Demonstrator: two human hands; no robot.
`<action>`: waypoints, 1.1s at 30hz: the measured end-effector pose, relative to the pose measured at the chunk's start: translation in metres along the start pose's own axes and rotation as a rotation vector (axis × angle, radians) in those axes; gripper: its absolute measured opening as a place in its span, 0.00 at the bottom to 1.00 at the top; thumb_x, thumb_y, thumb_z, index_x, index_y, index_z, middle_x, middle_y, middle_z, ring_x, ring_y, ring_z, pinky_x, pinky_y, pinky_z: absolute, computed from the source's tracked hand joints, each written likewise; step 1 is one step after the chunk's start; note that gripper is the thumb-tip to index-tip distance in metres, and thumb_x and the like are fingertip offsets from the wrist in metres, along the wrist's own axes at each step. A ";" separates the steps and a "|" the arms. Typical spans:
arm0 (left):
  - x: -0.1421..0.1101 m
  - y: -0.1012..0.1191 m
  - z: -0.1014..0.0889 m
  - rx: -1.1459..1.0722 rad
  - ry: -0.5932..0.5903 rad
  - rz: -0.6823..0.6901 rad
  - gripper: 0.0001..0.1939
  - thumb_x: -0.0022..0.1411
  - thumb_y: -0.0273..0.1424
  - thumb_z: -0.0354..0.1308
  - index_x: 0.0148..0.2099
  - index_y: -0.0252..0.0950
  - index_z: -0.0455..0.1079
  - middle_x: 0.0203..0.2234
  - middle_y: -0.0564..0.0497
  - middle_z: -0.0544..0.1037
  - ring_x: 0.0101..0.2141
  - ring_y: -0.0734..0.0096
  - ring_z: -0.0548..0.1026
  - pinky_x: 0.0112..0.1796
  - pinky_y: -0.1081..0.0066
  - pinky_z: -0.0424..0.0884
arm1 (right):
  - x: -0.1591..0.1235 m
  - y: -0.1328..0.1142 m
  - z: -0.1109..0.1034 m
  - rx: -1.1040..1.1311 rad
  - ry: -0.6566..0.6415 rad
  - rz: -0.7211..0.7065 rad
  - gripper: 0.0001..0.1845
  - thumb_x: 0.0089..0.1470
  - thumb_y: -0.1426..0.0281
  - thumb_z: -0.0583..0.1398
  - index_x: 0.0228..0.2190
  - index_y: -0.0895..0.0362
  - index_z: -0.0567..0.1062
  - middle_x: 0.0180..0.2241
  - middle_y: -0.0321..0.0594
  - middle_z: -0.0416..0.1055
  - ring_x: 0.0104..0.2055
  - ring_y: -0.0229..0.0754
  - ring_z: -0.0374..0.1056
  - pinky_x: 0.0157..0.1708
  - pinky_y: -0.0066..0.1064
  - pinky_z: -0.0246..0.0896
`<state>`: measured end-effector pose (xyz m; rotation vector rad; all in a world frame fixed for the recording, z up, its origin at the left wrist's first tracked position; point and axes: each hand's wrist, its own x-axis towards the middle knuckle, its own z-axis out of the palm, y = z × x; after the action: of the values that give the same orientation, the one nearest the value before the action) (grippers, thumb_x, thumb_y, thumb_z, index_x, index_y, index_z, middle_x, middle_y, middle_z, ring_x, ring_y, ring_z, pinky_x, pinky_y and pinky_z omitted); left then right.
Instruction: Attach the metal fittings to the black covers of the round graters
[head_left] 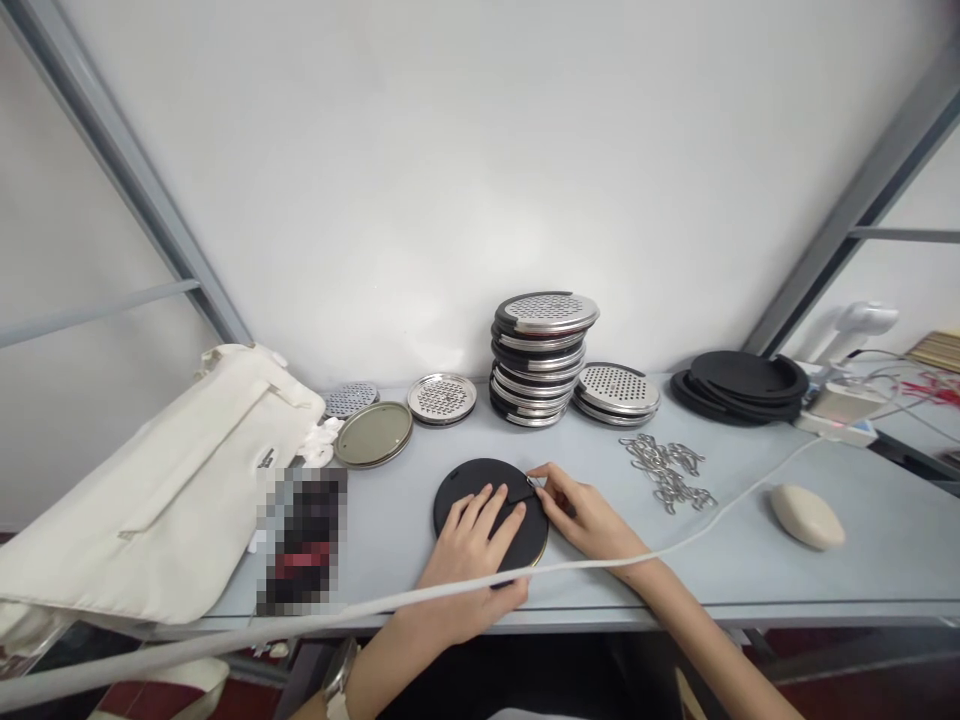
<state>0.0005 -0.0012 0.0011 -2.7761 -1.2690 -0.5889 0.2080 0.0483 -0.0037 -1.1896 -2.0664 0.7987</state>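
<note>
A round black disc (pixel 469 480) with a thin metal rim lies flat on the grey table, near its front edge. My left hand (pixel 469 560) rests on the disc with fingers spread flat, pressing it down. My right hand (pixel 581 512) is at the disc's right edge, fingers pinched on a small metal clip (pixel 534 483) at the rim. A white cable (pixel 697 535) runs across my right wrist.
Behind stand a tall stack of perforated metal discs (pixel 541 358), a lower stack (pixel 616 392), loose discs (pixel 442 398) and black rings (pixel 742 385). Several wire hooks (pixel 667 470) lie right of my hands. A cream bag (pixel 165 480) fills the left; an oval beige object (pixel 807 516) lies right.
</note>
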 end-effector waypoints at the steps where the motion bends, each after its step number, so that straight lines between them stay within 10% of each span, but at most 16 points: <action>1: 0.000 0.000 0.000 -0.001 0.000 0.002 0.30 0.62 0.40 0.51 0.64 0.38 0.54 0.62 0.43 0.56 0.61 0.55 0.54 0.57 0.55 0.55 | 0.000 0.000 0.000 -0.001 0.000 -0.003 0.15 0.62 0.64 0.47 0.45 0.58 0.64 0.21 0.30 0.59 0.23 0.36 0.59 0.26 0.26 0.55; 33: 0.001 0.000 0.000 -0.002 0.032 0.004 0.29 0.62 0.39 0.52 0.63 0.38 0.56 0.61 0.43 0.59 0.60 0.54 0.57 0.56 0.54 0.58 | 0.000 -0.005 -0.004 0.001 0.010 -0.018 0.15 0.62 0.63 0.46 0.45 0.56 0.65 0.25 0.36 0.69 0.26 0.39 0.66 0.29 0.28 0.60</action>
<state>0.0013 -0.0009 0.0015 -2.7583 -1.2569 -0.6327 0.2084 0.0465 0.0024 -1.1702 -2.0656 0.7838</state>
